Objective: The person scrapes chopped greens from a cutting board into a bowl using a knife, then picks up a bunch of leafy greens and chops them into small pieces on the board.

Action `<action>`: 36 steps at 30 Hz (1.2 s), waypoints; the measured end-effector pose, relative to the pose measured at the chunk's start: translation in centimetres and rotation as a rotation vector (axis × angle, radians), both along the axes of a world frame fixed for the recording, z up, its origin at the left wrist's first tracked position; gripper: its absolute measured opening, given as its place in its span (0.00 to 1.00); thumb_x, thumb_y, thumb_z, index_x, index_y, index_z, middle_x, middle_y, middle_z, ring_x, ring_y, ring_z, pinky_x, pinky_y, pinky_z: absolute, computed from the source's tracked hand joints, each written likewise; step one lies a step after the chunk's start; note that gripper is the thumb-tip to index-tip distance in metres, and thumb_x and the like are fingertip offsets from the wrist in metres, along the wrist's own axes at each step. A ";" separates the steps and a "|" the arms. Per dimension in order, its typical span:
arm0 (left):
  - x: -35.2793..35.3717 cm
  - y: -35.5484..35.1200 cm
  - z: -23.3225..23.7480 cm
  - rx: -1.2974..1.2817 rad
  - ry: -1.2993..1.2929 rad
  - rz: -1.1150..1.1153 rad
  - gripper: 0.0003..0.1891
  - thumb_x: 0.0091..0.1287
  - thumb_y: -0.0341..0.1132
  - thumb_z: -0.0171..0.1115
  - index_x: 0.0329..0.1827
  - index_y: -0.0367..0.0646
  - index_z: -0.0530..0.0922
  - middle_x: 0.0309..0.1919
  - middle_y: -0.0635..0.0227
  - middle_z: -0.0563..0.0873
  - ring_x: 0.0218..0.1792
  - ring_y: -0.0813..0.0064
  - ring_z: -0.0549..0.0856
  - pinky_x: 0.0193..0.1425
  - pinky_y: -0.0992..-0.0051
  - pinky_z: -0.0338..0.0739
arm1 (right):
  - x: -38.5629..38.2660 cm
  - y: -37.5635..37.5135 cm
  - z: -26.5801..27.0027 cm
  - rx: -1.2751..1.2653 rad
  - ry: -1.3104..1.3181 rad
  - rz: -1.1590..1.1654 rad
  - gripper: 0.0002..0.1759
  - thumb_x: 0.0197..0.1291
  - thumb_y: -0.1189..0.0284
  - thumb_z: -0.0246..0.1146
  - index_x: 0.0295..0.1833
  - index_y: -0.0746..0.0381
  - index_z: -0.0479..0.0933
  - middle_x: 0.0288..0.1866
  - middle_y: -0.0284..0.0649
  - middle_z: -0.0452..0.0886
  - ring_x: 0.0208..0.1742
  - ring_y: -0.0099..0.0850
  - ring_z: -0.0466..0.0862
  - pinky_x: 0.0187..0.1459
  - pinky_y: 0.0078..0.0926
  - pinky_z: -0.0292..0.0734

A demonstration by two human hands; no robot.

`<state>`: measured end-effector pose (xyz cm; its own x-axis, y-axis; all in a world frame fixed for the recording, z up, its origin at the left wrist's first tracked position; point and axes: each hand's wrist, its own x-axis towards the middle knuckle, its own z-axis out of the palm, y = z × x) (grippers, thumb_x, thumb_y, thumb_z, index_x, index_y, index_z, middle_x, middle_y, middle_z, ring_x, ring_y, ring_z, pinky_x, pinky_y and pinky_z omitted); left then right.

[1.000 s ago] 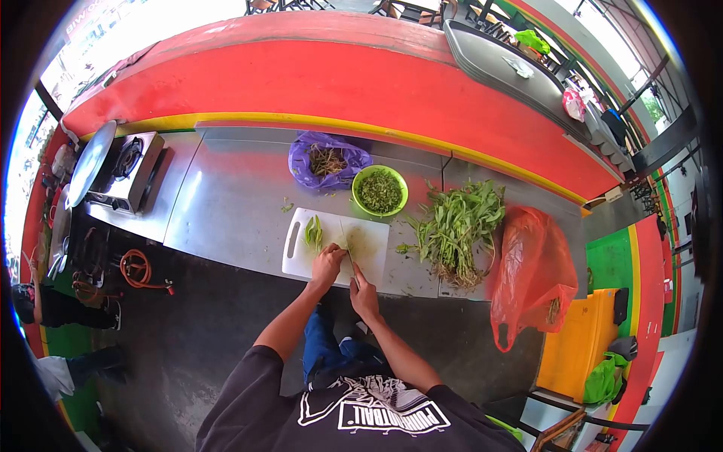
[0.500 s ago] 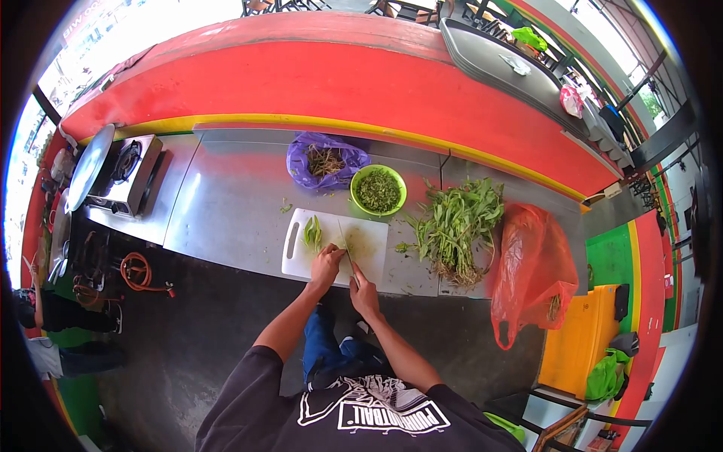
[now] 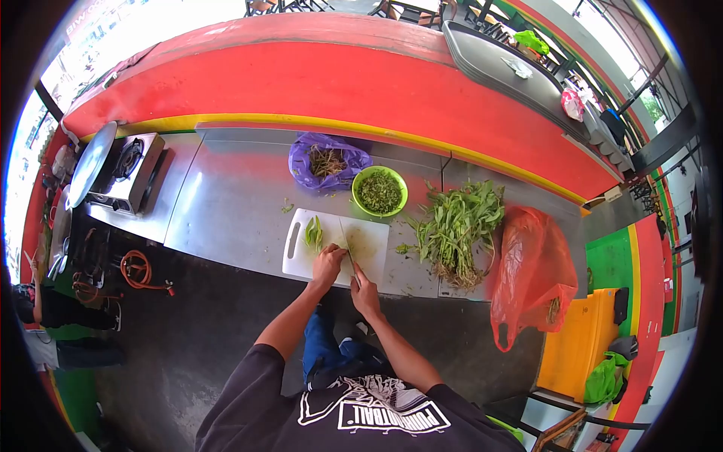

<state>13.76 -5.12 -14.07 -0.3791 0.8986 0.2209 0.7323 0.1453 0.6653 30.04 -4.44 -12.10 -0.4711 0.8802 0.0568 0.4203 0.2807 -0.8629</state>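
Observation:
On a white cutting board (image 3: 301, 264) with a handle slot lies a small bunch of leafy greens (image 3: 313, 232). My left hand (image 3: 328, 265) is closed over the board, its fingers bent beside the blade; they hide whatever they pinch. In my right hand (image 3: 364, 291) is the handle of a knife (image 3: 347, 242), its blade pointing away from me across the board. Green stains mark the board right of the blade. Behind the board stands a lime-green bowl (image 3: 405, 197) of chopped greens (image 3: 379, 191).
A purple plastic bag (image 3: 303, 172) holds stems and roots. To the right lie a heap of uncut greens (image 3: 459, 230) and a red plastic bag (image 3: 527, 256) hanging over the edge. A gas stove (image 3: 129, 169) stands far left, and another person (image 3: 68, 313) is at the left edge.
Both hands and the knife keep nearly the same place on the board. The whole view has shifted very slightly.

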 end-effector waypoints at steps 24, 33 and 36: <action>0.2 0.0 -0.6 0.015 -0.095 -0.009 0.08 0.64 0.27 0.63 0.44 0.42 0.87 0.40 0.60 0.86 0.45 0.55 0.86 0.49 0.61 0.81 | -0.5 0.4 0.0 -0.076 -0.040 -0.016 0.27 0.70 0.72 0.58 0.74 0.59 0.70 0.57 0.63 0.81 0.60 0.59 0.79 0.58 0.47 0.78; 0.0 -0.2 -0.2 0.020 -0.036 -0.053 0.08 0.64 0.27 0.63 0.44 0.43 0.87 0.39 0.61 0.85 0.45 0.56 0.85 0.50 0.61 0.81 | -0.9 1.3 1.3 -0.176 -0.156 0.016 0.27 0.70 0.70 0.58 0.74 0.57 0.70 0.51 0.65 0.82 0.55 0.61 0.81 0.55 0.51 0.79; -0.2 0.0 -0.2 -0.006 -0.032 -0.048 0.09 0.64 0.27 0.63 0.45 0.43 0.87 0.40 0.61 0.85 0.46 0.56 0.85 0.50 0.61 0.81 | -1.0 0.9 1.2 -0.135 -0.101 0.002 0.26 0.71 0.70 0.57 0.74 0.57 0.70 0.51 0.66 0.82 0.55 0.61 0.81 0.55 0.51 0.78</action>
<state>13.55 -5.14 -14.22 -0.3423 0.9172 0.2036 0.7171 0.1150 0.6874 29.08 -3.56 -10.93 -0.4698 0.8759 -0.1099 0.5063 0.1654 -0.8464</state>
